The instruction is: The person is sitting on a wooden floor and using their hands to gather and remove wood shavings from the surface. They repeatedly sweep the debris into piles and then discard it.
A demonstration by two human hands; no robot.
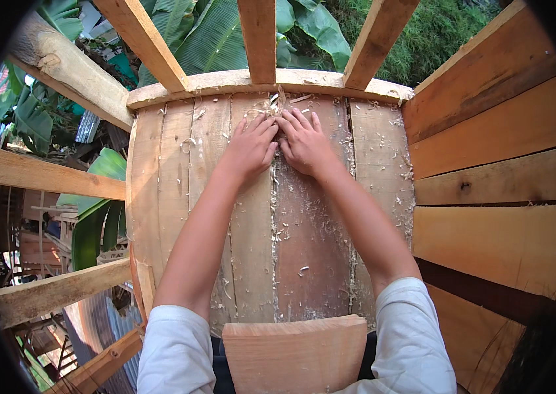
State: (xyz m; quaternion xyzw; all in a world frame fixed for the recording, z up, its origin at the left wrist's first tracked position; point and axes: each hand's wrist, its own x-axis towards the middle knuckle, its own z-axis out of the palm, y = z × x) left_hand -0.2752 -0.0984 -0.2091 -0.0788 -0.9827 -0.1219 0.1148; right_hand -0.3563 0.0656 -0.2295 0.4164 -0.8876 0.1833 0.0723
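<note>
Wooden and pale, a short board (294, 351) lay nearest the person, across the lap between two white sleeves. Beyond it stretched the plank floor (251, 249), its boards running lengthwise away from the body and littered with pale wood shavings (282, 231). A narrow seam (273, 217) between two of the middle planks ran along that same long axis, straight from the lap out to the hands, stuffed or fringed with fibrous scraps.

Both bare forearms reached forward along it. The left hand (249, 148) lay palm down just left of the seam, fingers together and pointing away, flat on the wood rather than curled about anything. The right hand (304, 141) sat just right of it, equally far out, its fingers spread a little; the two hands touched at the thumbs and forefingers directly over the seam. Whether a small tool or a pinch of fibre was held beneath them I could not tell; nothing showed between the fingers.

Just past the fingertips a loose heap of shavings (276, 102) lay against the curved end beam (225, 82). Three slanted rafters (258, 36) rose from that beam, with a wall of orange-brown boards (494, 151) on the right and banana leaves (205, 33) beyond.
</note>
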